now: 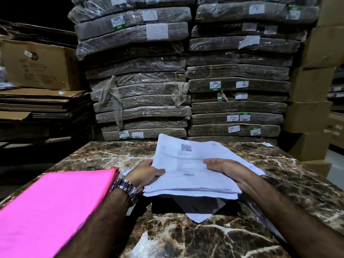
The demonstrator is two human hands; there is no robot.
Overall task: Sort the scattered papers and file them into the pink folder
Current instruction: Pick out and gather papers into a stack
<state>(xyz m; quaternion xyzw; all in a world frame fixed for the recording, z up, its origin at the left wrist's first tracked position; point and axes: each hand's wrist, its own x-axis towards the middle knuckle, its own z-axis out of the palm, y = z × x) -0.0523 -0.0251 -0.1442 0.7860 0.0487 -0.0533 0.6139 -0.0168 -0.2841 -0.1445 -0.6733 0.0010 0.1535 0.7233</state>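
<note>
Head view. The stack of white papers sits raised between both hands above the table, and its edges are not squared: sheets fan out at the far right and the near edge shows several uneven layers. The likeliest slip, as I judge it, is a loose sheet sliding out of the right side or the bottom, since only the two side edges are pinched and the middle hangs unsupported. One more sheet lies flat on the table under the stack, partly in its shadow; it could be missed and left out of the filing. The folder lies closed at the left, just beside the left forearm, so an elbow swing while opening it could knock the stack askew. It has to be opened before anything goes in, which probably means freeing one hand and trusting the stack to the other.

The left hand is closed on the stack's left edge, thumb on top pointing right, fingers curled beneath, a watch on the wrist. The right hand grips the right edge, thumb lying along the top sheet, fingers hidden under the paper. Both forearms reach forward from the near corners and converge on the stack.
</note>
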